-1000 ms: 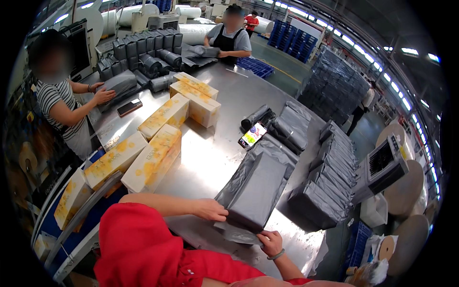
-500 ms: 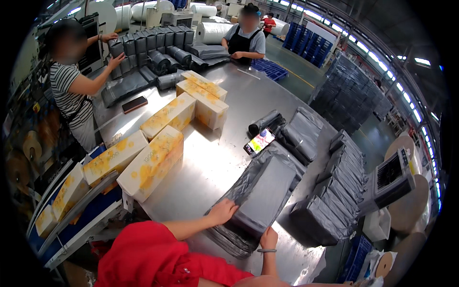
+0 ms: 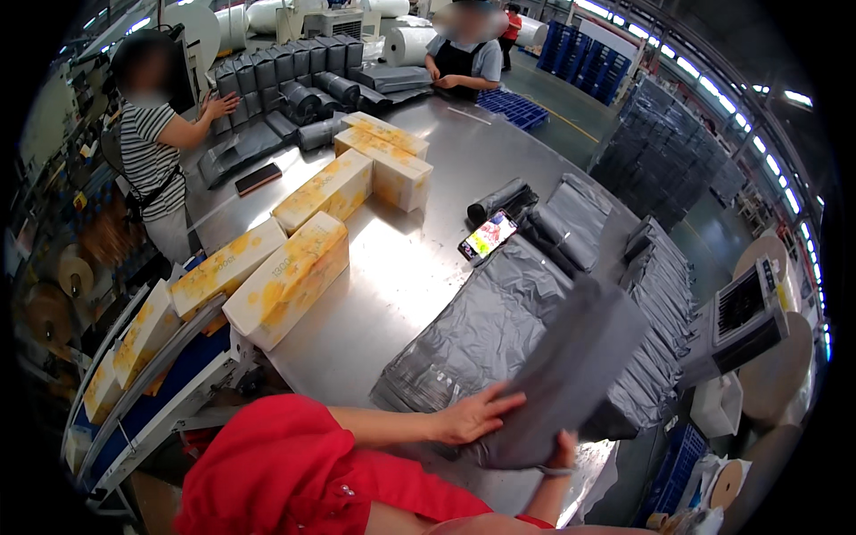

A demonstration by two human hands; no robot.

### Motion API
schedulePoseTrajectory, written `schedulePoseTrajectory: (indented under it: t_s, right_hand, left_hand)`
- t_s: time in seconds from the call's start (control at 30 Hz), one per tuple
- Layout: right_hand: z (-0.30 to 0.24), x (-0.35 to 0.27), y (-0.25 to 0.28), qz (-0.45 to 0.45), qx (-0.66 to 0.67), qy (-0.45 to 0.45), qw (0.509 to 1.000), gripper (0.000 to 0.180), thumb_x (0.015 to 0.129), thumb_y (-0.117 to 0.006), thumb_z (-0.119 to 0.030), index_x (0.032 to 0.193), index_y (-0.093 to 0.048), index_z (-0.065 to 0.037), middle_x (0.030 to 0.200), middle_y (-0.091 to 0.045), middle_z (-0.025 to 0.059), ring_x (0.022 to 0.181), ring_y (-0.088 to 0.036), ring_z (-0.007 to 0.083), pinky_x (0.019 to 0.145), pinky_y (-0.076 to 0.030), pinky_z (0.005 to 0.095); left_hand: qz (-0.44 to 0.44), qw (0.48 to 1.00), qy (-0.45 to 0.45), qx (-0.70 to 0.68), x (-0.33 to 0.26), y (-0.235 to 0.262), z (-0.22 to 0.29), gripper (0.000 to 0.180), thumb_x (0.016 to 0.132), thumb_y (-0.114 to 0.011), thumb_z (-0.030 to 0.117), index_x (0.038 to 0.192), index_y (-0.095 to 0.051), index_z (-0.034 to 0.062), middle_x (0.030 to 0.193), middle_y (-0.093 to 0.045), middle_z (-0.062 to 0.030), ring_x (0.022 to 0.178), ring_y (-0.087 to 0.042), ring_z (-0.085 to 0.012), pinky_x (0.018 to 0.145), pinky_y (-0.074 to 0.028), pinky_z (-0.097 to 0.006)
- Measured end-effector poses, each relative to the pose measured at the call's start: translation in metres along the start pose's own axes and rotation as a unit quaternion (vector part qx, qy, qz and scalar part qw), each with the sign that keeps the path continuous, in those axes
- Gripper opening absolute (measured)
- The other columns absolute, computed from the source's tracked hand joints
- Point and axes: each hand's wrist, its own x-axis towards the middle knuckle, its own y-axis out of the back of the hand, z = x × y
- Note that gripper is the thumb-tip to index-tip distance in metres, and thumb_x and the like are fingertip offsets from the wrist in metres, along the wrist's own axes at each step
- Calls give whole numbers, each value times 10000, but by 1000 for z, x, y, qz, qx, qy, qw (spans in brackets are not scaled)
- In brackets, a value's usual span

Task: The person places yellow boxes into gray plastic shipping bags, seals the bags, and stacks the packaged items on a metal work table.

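Observation:
A grey plastic-wrapped pack, smeared by motion, stands tilted over the near right of the metal table. My right hand is closed on its near end, the fingers partly hidden. Stretched fingers of my left hand lie against the pack's left side without wrapping round it. Under and beside the pack is a flat stack of grey plastic bags. A row of grey wrapped packs runs along the right side, partly covered by the moving pack.
A lit phone lies beyond the bags, near dark rolls. White-and-yellow packs stand on the left, some on a curved conveyor. Two people stand across the metal table by grey packs. A monitor is at right.
The grey pack has risen off the bag stack and swung right, with both hands moving right alongside it. My left fingers have straightened. The person in stripes has drawn both hands together.

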Motion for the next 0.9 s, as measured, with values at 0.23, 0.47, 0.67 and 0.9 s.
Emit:
schedulePoseTrajectory:
  t_s: [0.23,0.47,0.67,0.9]
  right_hand:
    - [-104,-21,98,88,-869,58,484,707,670,-535,54,1353,-381,-44,1358,-393,206,1270,-361,368,1035,-308,442]
    - [-59,-33,38,256,-764,130,578,722,697,-509,56,1382,-282,27,1384,-330,249,1279,-331,407,1064,-254,440]
    - [-7,-87,-26,210,-748,65,626,704,692,-569,14,1347,-311,36,1346,-345,256,1228,-377,427,1049,-302,430]
    - [-8,-110,-52,211,-721,93,653,556,748,-578,-12,1278,-421,43,1307,-392,242,1227,-399,389,1008,-376,402]
  left_hand:
    - [90,943,146,285,-16,159,-87,458,834,-577,221,1246,-487,40,1276,-489,-190,1203,-451,-337,1015,-363,-415]
    - [203,688,409,564,-10,415,-124,684,721,-690,313,1302,-409,86,1196,-517,-209,1100,-509,-355,943,-390,-460]
    - [183,610,562,528,24,443,-171,856,691,-723,337,1414,-291,181,1233,-479,-177,1137,-481,-318,902,-373,-490]
    - [117,657,236,706,45,435,-145,773,690,-655,118,1389,-355,251,1143,-473,-164,1090,-450,-307,905,-348,-481]
